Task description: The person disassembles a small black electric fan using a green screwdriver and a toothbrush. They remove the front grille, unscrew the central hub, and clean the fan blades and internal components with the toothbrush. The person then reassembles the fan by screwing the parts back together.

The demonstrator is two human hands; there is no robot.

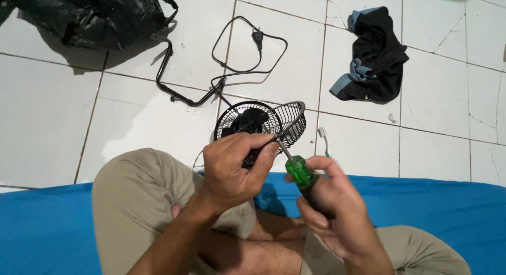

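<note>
A small black fan [252,123] with a round wire grille is held just above the tiled floor, in front of my knees. My left hand [234,167] grips its lower edge, fingers wrapped around the housing. My right hand [337,209] holds a screwdriver with a green handle [301,172]; its metal shaft points up and left into the fan's side beside my left fingertips. The fan's black cord [240,69] trails back over the floor to a plug [257,37].
A bent black metal stand [176,88] lies on the white tiles behind the fan, with small washers nearby. A black plastic bag [89,16] sits far left, a dark cloth [371,56] far right. A toothbrush [323,140] lies by the blue mat [448,211].
</note>
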